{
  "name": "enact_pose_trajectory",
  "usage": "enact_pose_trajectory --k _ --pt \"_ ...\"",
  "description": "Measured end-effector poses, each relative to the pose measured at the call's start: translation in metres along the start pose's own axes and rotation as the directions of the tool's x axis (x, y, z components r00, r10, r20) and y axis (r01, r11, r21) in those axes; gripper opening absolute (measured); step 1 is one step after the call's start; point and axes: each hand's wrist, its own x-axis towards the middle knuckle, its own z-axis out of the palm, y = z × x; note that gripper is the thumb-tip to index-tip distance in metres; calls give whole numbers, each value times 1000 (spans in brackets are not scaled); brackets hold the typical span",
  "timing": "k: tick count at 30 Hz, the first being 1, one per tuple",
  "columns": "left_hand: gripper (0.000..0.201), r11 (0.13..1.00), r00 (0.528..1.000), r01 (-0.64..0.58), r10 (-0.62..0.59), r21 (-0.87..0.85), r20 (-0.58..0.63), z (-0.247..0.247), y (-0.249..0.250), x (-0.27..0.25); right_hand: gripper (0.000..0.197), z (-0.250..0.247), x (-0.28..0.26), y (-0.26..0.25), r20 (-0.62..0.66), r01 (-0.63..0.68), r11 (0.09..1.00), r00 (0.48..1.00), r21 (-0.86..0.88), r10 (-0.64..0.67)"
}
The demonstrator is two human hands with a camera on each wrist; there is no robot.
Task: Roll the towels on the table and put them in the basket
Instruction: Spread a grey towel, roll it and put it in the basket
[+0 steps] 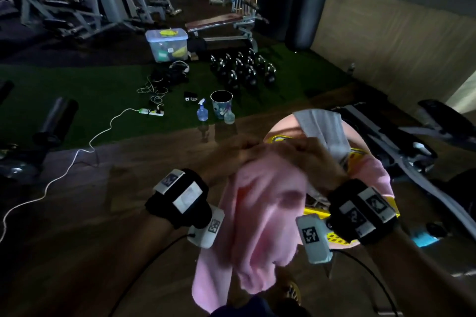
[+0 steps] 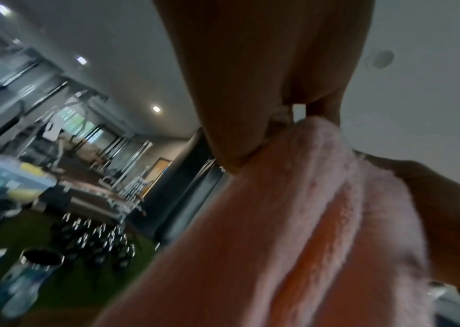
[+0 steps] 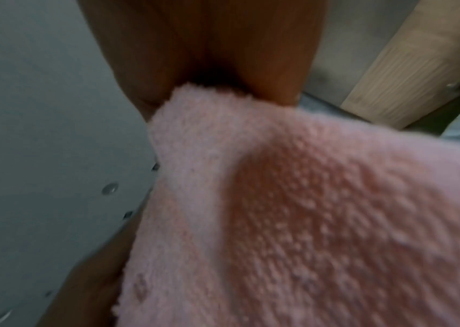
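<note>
The pink towel [image 1: 260, 224] hangs unrolled in the air in front of me, above the wooden floor [image 1: 103, 226]. My left hand [image 1: 231, 159] pinches its top edge at the left. My right hand [image 1: 306, 159] pinches the same edge at the right; both hands are held close together. A grey towel [image 1: 324, 131] lies just beyond, on the round yellow table [image 1: 319, 213]. Far left on the green turf [image 1: 77, 100] stand a spray bottle [image 1: 202, 110] and a bin [image 1: 221, 104].

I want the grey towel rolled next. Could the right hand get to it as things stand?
Probably not yet: the right hand and left hand both grip the hanging pink towel. The grey towel lies close behind, unblocked.
</note>
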Motion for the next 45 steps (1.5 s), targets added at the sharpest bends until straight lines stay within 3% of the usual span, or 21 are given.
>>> enact_pose_trajectory --k 2,4,6,8,10,14,15,19,21,23,25,26,30,31,33,34,36,38,40,42,45 --pt "31 992 998 53 -57 -118 -27 -1 -10 -4 66 -12 6 -3 -124 18 989 992 148 0" --pt "32 990 996 60 -69 -126 -63 -6 -14 -6 62 -11 6 -2 -178 -53 984 981 169 83" --pt "22 996 998 16 -21 -92 -54 -11 -8 -8 35 9 2 4 -45 -66 996 997 67 69" --pt "26 1000 1000 -8 8 2 -26 -13 0 -8 46 32 -4 8 115 -61 998 991 -9 62" --pt "34 999 1000 9 -10 -34 -21 -13 -4 -9 50 37 -6 4 56 7 995 998 100 -13" --pt "47 990 994 72 -81 -123 -72 -13 -19 -19 25 32 -2 6 -100 42 925 995 379 -4" --pt "50 994 996 56 -62 -89 -69 -15 -23 -20 27 35 -1 8 -85 41 933 996 357 -11" --pt "43 991 997 40 -31 130 -72 -23 -27 -16 24 51 -2 17 153 33 999 988 -39 -27" --pt "38 983 996 31 -16 181 -87 -25 -28 -19 30 50 -2 16 120 60 998 991 31 -63" --pt "36 981 997 14 2 194 -82 -25 -35 -24 33 43 3 19 -19 51 973 999 226 -48" --pt "37 995 994 28 -17 95 -112 -28 -42 -30 48 38 8 22 -127 35 943 992 331 8" --pt "40 997 993 29 -20 74 -118 -30 -44 -30 45 37 9 20 -131 38 949 991 313 3" --pt "48 987 990 15 8 159 -144 -34 -35 -20 28 50 -1 9 192 79 991 980 -104 -58" --pt "48 984 993 -1 22 177 -117 -35 -34 -18 29 49 0 9 208 99 993 975 -68 -83" --pt "55 970 993 -47 71 240 -90 -34 -33 -21 36 43 6 11 93 84 988 991 128 -96" --pt "61 971 991 -54 80 233 -105 -36 -36 -21 39 38 10 12 2 46 961 999 273 -48" --pt "60 984 985 -37 65 172 -160 -36 -33 -22 35 34 15 12 -34 -23 892 999 451 43" --pt "46 995 973 -46 65 92 -220 -35 -29 -17 32 40 11 9 114 -91 943 992 321 57" --pt "44 997 970 -51 64 61 -233 -31 -24 -11 7 52 5 0 260 -86 989 964 119 52" --pt "46 995 984 -49 63 87 -165 -27 -26 -9 17 50 5 3 216 3 992 976 127 -30" --pt "35 992 988 -35 52 120 -148 -27 -39 -11 46 35 13 17 -6 -22 892 1000 452 28"
